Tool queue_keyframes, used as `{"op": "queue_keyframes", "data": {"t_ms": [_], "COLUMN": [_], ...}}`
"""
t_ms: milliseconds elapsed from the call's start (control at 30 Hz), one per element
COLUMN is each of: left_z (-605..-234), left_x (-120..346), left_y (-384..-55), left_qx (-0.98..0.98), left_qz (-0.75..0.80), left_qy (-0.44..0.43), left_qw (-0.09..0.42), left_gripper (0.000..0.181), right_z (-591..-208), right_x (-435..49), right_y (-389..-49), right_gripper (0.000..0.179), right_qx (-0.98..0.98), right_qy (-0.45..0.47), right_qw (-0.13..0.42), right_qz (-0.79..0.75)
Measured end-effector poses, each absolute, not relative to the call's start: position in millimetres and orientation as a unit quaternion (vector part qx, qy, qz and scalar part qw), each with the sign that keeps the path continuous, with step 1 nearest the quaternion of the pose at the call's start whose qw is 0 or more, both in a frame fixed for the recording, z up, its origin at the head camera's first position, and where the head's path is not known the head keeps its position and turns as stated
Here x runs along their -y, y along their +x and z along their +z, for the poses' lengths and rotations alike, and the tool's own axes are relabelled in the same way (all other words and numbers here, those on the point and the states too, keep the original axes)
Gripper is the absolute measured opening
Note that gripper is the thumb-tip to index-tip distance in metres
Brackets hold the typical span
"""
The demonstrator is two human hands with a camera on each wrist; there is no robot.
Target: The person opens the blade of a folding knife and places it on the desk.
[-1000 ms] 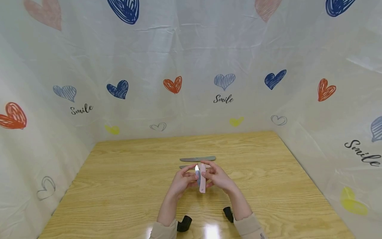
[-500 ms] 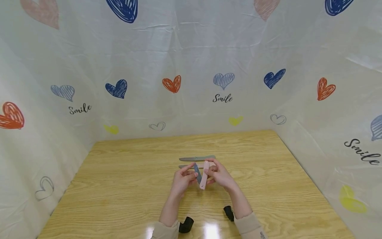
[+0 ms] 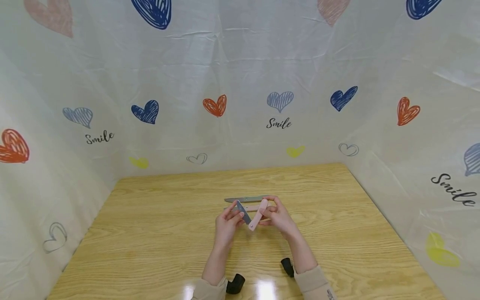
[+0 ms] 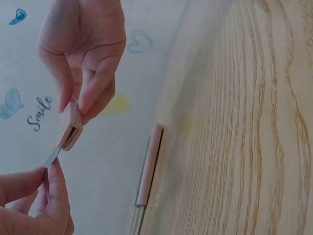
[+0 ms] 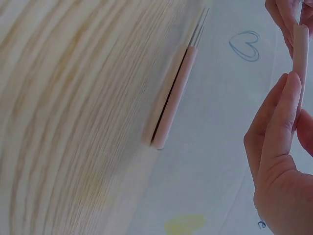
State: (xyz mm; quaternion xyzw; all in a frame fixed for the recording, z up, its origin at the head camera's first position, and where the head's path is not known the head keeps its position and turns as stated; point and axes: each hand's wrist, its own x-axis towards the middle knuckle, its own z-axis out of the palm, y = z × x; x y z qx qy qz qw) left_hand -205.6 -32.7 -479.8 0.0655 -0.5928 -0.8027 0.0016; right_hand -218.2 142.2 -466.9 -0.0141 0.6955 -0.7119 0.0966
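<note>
Above the wooden table, both hands hold a half-unfolded folding knife (image 3: 258, 215) with a pink handle. My left hand (image 3: 226, 227) pinches its grey blade (image 3: 243, 212) between thumb and fingers. The pink handle is gripped by my right hand (image 3: 279, 220), thumb on the near side. Blade and handle form a V, with the pivot end pointing toward me. In the left wrist view, the slot of the handle (image 4: 72, 128) shows beside the blade. Behind the hands lies an unfolded pink-handled knife (image 5: 176, 98), partly covered by them in the head view.
A grey-green knife (image 3: 245, 199) lies unfolded just beyond the pink one, roughly parallel to it. Black pieces (image 3: 235, 284) show at both sleeves. A white curtain (image 3: 240, 137) printed with hearts borders the wooden table (image 3: 157, 233) at the back and sides.
The held knife has unfolded: its blade has swung leftward with my left hand while my right hand tilts the handle to the right. The V has widened. Both knives on the table stay put.
</note>
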Motion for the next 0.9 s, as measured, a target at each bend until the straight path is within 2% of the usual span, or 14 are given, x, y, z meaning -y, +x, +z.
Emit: {"op": "queue_keyframes", "data": {"t_ms": [267, 500, 900], "left_z": [-481.5, -482.2, -482.4], "left_x": [32.3, 33.6, 31.3], "left_y": [-203.7, -205.1, -210.2], "left_qx": [0.566, 0.566, 0.526], "left_qz": [-0.818, -0.814, -0.839], "left_qy": [0.093, 0.125, 0.136], "left_qw": [0.044, 0.034, 0.041], "left_gripper": [0.049, 0.032, 0.029], "right_z": [-468.7, -473.1, -476.3], "right_x": [-136.9, -135.7, -134.0], "right_y": [-217.9, -220.4, -217.2], "right_gripper": [0.043, 0.040, 0.046], "right_qx": [-0.691, -0.673, -0.623], "right_qy": [-0.002, 0.015, 0.052], "right_qw": [0.075, 0.087, 0.068], "right_qz": [-0.719, -0.735, -0.777]}}
